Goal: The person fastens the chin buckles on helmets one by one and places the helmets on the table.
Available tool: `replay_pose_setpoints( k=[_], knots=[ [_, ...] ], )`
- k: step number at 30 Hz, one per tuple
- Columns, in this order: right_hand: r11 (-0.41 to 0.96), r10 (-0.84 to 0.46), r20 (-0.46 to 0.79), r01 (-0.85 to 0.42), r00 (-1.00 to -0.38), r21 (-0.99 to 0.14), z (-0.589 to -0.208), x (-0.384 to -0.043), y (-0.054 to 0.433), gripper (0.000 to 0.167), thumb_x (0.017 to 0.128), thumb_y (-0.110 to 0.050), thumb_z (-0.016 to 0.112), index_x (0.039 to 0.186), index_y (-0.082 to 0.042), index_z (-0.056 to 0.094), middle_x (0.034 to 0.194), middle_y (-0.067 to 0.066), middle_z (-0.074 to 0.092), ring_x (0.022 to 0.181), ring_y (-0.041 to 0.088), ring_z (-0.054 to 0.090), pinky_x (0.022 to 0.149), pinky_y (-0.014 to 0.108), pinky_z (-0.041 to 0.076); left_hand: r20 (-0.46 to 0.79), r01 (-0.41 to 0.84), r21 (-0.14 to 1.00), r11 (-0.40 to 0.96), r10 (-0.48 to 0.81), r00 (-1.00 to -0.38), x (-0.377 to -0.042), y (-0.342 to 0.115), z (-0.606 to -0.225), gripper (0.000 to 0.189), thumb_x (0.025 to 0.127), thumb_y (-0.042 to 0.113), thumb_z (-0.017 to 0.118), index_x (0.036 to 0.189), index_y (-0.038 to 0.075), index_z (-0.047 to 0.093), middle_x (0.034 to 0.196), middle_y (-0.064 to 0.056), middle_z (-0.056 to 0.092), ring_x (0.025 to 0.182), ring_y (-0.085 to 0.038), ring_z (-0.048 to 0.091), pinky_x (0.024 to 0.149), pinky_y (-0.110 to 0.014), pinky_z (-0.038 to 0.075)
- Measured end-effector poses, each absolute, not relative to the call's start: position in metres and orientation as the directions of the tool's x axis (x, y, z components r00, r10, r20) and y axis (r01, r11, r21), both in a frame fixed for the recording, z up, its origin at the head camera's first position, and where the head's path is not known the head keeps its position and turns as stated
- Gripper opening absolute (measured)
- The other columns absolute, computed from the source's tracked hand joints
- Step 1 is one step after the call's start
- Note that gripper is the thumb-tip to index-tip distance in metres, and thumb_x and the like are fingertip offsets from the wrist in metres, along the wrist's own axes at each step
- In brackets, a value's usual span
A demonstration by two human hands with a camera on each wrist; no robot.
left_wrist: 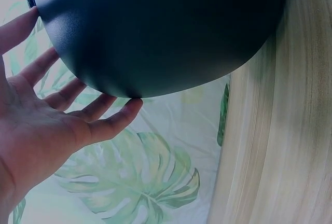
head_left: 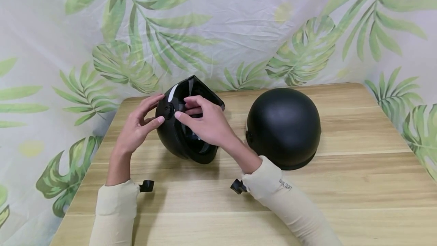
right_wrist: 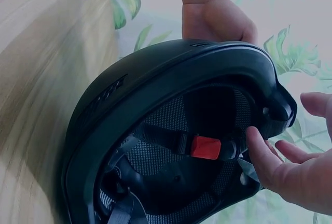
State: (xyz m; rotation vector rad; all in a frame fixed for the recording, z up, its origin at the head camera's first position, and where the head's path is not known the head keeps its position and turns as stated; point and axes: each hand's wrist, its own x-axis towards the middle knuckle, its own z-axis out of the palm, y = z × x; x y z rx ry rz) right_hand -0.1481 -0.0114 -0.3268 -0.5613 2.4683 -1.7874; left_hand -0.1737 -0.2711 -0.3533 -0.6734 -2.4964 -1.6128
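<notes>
A black helmet (head_left: pixel 177 145) with a white side stripe is tilted on its side, its hollow facing right. My left hand (head_left: pixel 138 122) holds its outer shell with spread, bent fingers; the left wrist view shows the fingertips against the smooth shell (left_wrist: pixel 166 32). My right hand (head_left: pixel 206 120) is at the opening, thumb near the round side pivot (head_left: pixel 168 111). In the right wrist view, my right fingers (right_wrist: pixel 262 156) reach into the opening beside the chin strap, while the thumb stands apart. A red buckle (right_wrist: pixel 206 147) sits on that strap inside the padded hollow.
A second black helmet (head_left: pixel 285 128) rests dome up on the wooden table (head_left: pixel 362 185), right of the handled one. Leaf-printed cloth (head_left: pixel 239 29) hangs behind the table's far edge. Small black camera mounts (head_left: pixel 147 186) stick out from the sleeves.
</notes>
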Motion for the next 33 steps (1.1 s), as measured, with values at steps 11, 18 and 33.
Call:
replay_pose_setpoints(
  k=[11,18,33],
  knots=[
    [0.272,-0.3,0.182,-0.267,-0.936,-0.925,-0.325,-0.148,-0.02,0.045,0.1,-0.038,0.074,0.139,-0.017,0.065,0.131,-0.002,0.072,0.109,0.011,0.075,0.091,0.029,0.061,0.324,0.43,0.837,0.339,0.326,-0.888,-0.175,-0.272,-0.355,0.058,0.101,0.001,0.066,0.157,0.012,0.054,0.162,-0.012,0.045,0.147,-0.014,0.046,0.102,-0.014,0.052],
    [0.252,-0.305,0.204,-0.285,-0.93,-0.925,-0.325,-0.147,-0.023,0.045,0.1,-0.034,0.074,0.14,-0.016,0.064,0.134,0.0,0.071,0.108,0.014,0.077,0.09,0.027,0.061,0.319,0.424,0.84,0.34,0.322,-0.891,-0.173,-0.272,-0.353,0.058,0.101,0.001,0.066,0.157,0.012,0.054,0.163,-0.013,0.044,0.147,-0.011,0.046,0.101,-0.014,0.053],
    [0.119,-0.253,0.243,-0.28,-0.936,-0.953,-0.325,-0.146,-0.025,0.043,0.101,-0.017,0.072,0.143,-0.013,0.064,0.128,0.01,0.072,0.106,0.02,0.079,0.091,0.026,0.063,0.308,0.419,0.84,0.346,0.331,-0.892,-0.174,-0.273,-0.353,0.062,0.1,0.001,0.068,0.158,0.013,0.052,0.164,-0.012,0.044,0.148,-0.01,0.045,0.104,-0.015,0.051]
  ],
)
